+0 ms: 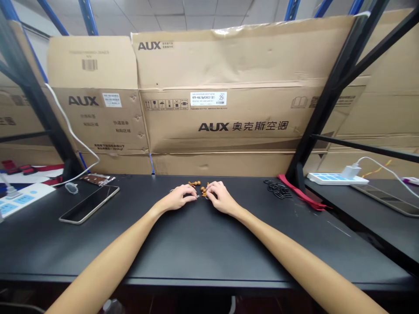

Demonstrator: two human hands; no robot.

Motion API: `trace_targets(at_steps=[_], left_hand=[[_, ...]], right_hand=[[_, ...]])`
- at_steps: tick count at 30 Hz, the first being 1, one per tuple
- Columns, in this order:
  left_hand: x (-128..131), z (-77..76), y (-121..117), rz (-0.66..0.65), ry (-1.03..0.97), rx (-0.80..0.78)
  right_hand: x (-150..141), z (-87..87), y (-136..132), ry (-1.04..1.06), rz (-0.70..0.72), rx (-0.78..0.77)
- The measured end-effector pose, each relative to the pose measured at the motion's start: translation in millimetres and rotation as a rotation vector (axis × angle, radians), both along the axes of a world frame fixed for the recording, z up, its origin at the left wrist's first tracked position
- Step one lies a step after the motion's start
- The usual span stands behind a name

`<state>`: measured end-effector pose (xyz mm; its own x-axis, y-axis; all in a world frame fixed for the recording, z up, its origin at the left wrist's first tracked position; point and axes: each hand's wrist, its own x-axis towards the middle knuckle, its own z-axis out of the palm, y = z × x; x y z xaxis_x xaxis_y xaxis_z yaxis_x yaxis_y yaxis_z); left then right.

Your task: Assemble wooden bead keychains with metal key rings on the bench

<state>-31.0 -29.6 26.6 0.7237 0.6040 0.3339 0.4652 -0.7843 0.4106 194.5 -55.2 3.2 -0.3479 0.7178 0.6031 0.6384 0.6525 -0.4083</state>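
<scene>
- Left hand [178,197] and right hand [222,197]: both lie at the middle of the black table [209,248], wrists apart and fingertips meeting, a position that appears to suit close two-handed work.
- Fingers [190,190]: curved inward on both hands, neither spread nor in a tight fist. Whether they grasp anything cannot be told at this size.
- Small silvery piece [198,196]: lies between the fingertips of the two hands, partly hidden by them.
- Brown turned pieces [194,184]: a small group just beyond the fingertips, within easy reach of both hands.
- Black rings [276,189] and red strap [301,192]: lie together to the right, well apart from the hands, perhaps set aside.
- Smartphone [88,204] and foil packet [97,179]: lie to the left, away from the working area.
- AUX cardboard cartons [209,117]: stand upright beyond the table's far edge, apparently stored there.
</scene>
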Motion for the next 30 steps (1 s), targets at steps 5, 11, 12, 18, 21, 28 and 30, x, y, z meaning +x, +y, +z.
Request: trace_targets(at_steps=[5,11,12,18,21,28,30], left_hand=[[0.5,3.2,-4.3,0.040,-0.022,0.002],[-2.7,7.8,-5.3,0.163,-0.014,0.067],[-3.5,7.2,-4.5,0.173,0.003,0.074],[-5.4,2.7,-1.3,0.203,0.070,0.079],[-6.5,4.7,-0.1,0.234,0.037,0.105],[-19.6,9.1,6.7,0.375,-0.017,0.142],[-23.6,8.9,5.6,0.384,0.052,0.108]], right_hand=[[-1.8,2.0,-2.4,0.038,0.024,0.000],[0.8,8.2,-3.4,0.183,-0.063,-0.038],[1.5,9.3,-3.6,0.224,-0.086,-0.064],[6.7,10.5,-0.1,0.274,-0.245,-0.098],[12.4,7.4,4.8,0.136,-0.416,-0.096],[25.3,5.2,10.1,-0.149,-0.675,-0.151],[26.8,4.7,10.2,-0.208,-0.687,-0.152]])
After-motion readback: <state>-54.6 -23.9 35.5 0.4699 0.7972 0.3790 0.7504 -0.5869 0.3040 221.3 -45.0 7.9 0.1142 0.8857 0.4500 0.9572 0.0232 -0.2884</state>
